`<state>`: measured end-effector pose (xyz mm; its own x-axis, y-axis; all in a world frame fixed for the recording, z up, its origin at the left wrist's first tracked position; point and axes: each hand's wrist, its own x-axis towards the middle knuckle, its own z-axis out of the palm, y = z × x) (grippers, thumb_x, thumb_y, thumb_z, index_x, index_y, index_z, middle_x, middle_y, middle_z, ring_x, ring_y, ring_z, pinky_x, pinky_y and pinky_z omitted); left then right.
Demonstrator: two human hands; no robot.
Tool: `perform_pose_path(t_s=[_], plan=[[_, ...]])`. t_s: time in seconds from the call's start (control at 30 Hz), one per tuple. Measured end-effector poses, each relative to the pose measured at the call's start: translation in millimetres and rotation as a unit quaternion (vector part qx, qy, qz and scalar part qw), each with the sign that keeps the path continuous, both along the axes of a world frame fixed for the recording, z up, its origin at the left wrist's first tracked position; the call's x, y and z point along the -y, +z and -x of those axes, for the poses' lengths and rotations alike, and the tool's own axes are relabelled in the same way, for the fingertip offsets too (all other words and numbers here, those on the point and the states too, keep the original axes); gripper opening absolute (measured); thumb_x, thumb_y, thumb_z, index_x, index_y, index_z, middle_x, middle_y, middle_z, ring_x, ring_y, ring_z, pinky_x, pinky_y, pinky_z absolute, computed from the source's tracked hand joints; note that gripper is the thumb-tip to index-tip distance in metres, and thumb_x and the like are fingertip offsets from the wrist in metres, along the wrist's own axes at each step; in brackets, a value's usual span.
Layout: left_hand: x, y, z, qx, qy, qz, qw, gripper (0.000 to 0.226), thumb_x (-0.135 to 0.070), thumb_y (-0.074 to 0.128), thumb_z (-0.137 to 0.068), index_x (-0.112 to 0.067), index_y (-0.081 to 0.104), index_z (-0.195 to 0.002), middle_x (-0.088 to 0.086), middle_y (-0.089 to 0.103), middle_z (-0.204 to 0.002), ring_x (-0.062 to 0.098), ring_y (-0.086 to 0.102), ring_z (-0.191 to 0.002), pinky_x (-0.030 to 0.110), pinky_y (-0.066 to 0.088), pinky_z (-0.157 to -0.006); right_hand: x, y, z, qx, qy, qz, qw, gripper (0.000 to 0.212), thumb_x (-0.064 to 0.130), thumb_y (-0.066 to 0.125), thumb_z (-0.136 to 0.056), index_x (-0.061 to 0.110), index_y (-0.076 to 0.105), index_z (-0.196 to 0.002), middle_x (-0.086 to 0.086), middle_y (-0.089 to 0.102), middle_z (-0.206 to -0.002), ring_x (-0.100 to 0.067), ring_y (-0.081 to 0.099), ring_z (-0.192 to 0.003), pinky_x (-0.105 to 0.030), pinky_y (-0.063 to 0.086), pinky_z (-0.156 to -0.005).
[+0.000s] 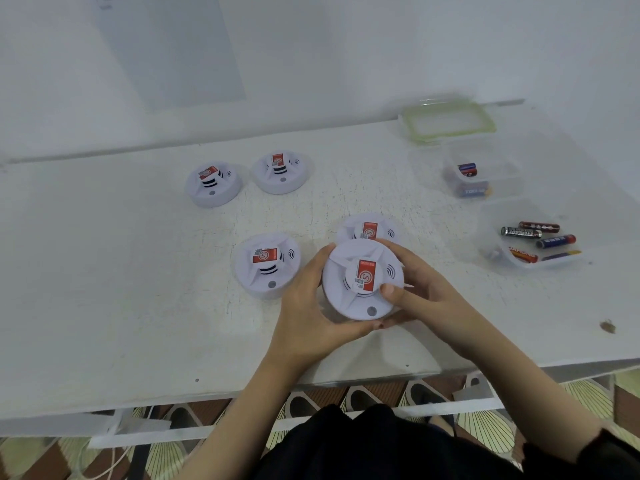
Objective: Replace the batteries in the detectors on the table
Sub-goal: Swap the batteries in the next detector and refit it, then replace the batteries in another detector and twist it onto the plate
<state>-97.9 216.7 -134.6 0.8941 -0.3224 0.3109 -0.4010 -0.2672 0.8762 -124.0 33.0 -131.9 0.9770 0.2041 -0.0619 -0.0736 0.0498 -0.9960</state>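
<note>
Both our hands clasp one white detector point(360, 282) just above the table point(138, 271), near its front edge: left hand point(308, 306) curled round its left rim and underside, right hand point(415, 289) round the right rim, thumb on the face. Directly behind it, a second detector point(369, 228); beside our left hand, a third point(266, 265); farther back, two more point(212, 184) point(280, 173). At right, loose batteries point(538, 242) in a clear tray point(491, 233); a clear box point(485, 174) holds others, seemingly; beyond it, a green-rimmed lid point(448, 119).

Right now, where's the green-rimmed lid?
Head view, far right of the table: the green-rimmed lid lies flat near the wall, just behind the clear battery tub.
</note>
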Motion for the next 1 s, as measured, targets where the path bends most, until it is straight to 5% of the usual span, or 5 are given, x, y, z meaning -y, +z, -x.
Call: perform_pose_path(t_s=[0.27,0.4,0.57,0.9,1.0], plan=[[-6.8,33.5,-29.7,0.001,0.036,0.029,0.999,0.091,-0.035,0.093,-0.043,-0.034,0.05,-0.124,-0.024,0.063,-0.117,-0.003,0.057,-0.113,0.013,0.047,-0.089,7.1,41.9,-31.2,0.159,0.038,0.247,0.955,0.099,0.024,0.073,-0.07,0.034,0.012,-0.148,0.016,0.03,-0.144,-0.002,0.044,-0.121,-0.022,0.052,-0.08],[-13.2,53.4,-63.7,-0.018,0.034,0.031,0.999,0.111,-0.032,0.096,-0.036,-0.02,0.048,-0.136,-0.016,0.061,-0.126,-0.002,0.056,-0.117,0.018,0.049,-0.094,3.6,70.8,-68.5,0.153,0.028,0.298,0.942,0.112,0.036,0.085,-0.06,0.037,0.013,-0.146,0.02,0.032,-0.138,0.005,0.042,-0.115,-0.007,0.044,-0.081],[-14.1,68.0,-102.2,-0.017,0.027,0.003,0.999,0.111,-0.036,0.086,-0.043,-0.019,0.04,-0.142,-0.015,0.056,-0.128,-0.003,0.052,-0.12,0.011,0.043,-0.096,0.4,80.0,-122.4,0.189,0.012,0.354,0.916,0.105,0.058,0.084,-0.048,0.032,0.036,-0.137,0.018,0.046,-0.126,0.005,0.049,-0.105,-0.013,0.043,-0.078],[-83.0,14.7,-157.6,-0.066,0.107,-0.149,0.981,0.032,-0.027,0.077,-0.078,-0.032,0.067,-0.108,-0.021,0.063,-0.102,-0.003,0.059,-0.1,0.01,0.044,-0.086,12.4,38.2,-219.0,0.122,0.013,0.501,0.857,0.078,0.041,0.083,-0.062,0.026,0.043,-0.127,0.014,0.054,-0.107,-0.016,0.055,-0.104,-0.033,0.039,-0.092],[-105.0,-1.3,-157.5,-0.084,0.114,-0.16,0.977,0.028,-0.016,0.077,-0.08,-0.034,0.068,-0.1,-0.025,0.06,-0.102,-0.021,0.053,-0.094,0.003,0.042,-0.087,14.5,28.7,-232.9,0.102,0.013,0.54,0.836,0.073,0.043,0.081,-0.066,0.022,0.042,-0.124,0.012,0.052,-0.106,-0.016,0.053,-0.101,-0.033,0.037,-0.089]])
